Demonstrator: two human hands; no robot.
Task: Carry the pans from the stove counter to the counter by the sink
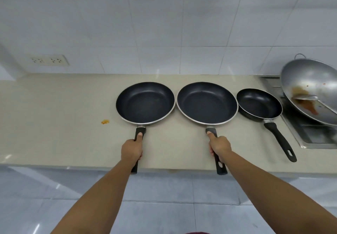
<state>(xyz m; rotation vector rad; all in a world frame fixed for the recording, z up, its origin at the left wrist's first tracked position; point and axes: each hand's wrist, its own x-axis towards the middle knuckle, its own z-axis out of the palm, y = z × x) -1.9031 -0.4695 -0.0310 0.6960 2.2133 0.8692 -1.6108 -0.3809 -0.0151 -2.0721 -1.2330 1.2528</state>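
Three black non-stick frying pans stand in a row on the beige counter. My left hand is closed around the black handle of the left pan, thumb along the top. My right hand grips the handle of the middle pan the same way. Both pans rest flat on the counter, rims almost touching. The smaller right pan sits untouched, its handle pointing toward the front right.
A dirty steel wok with a spatula leans over the sunken stove at the right. An orange food crumb lies left of the pans. A wall socket sits on the white tiles. The counter's front edge runs just under my hands.
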